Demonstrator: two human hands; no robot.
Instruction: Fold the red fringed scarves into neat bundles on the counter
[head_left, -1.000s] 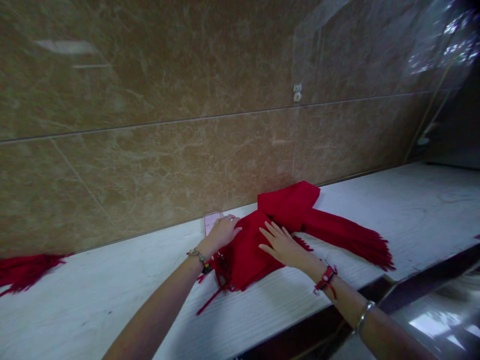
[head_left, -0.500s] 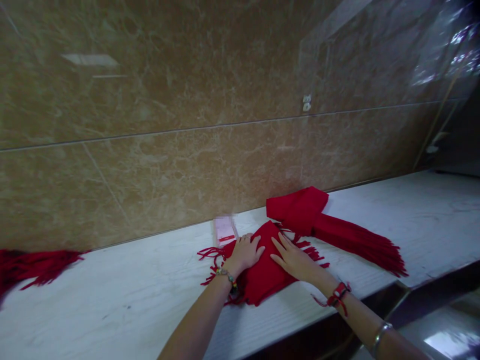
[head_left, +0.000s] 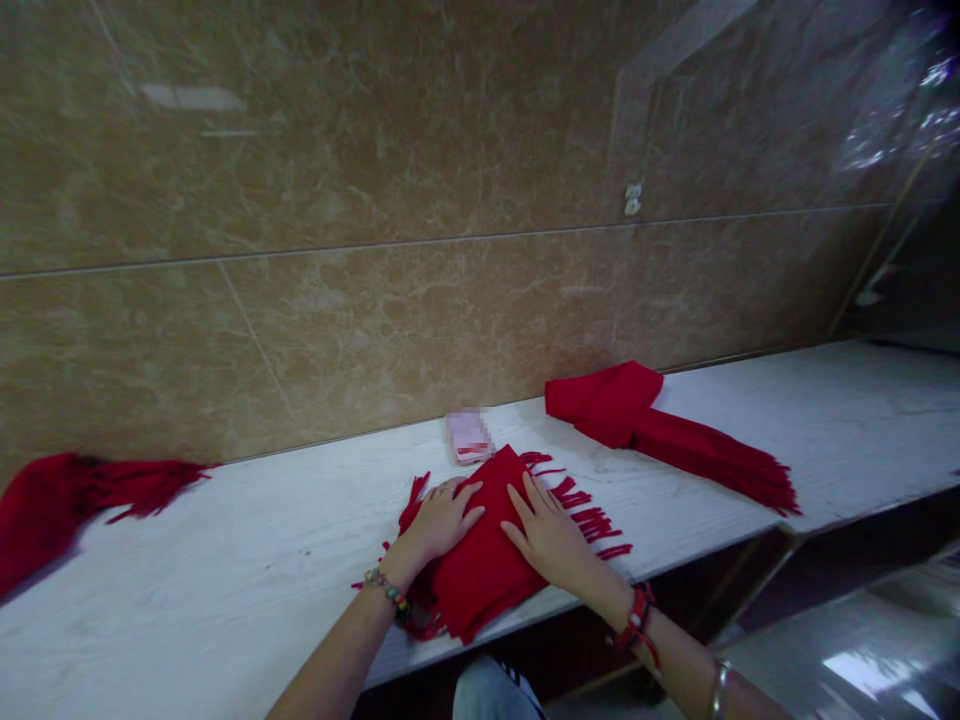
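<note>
A red fringed scarf (head_left: 487, 550) lies folded into a flat bundle near the front edge of the white counter. On its left side rests my left hand (head_left: 442, 520), palm down with the fingers spread. My right hand (head_left: 551, 535) lies flat on the right part of the same scarf, fingers apart. Fringe sticks out from under both hands. Behind the bundle is a small pink card or packet (head_left: 469, 436), partly blurred. Farther back to the right, a second red scarf (head_left: 622, 405) lies folded over itself, its fringed end trailing toward the front right.
Another red scarf (head_left: 45, 515) lies at the far left, cut off by the view. The white counter (head_left: 225, 600) runs along a brown marble-look wall (head_left: 360, 340) with a small white fixture (head_left: 633, 198). A knee (head_left: 491, 690) shows below the counter's front edge.
Both hands and the folded scarf have come nearer to the counter's front edge and slightly left, away from the second scarf. The view has shifted a little; more of the far left scarf shows.
</note>
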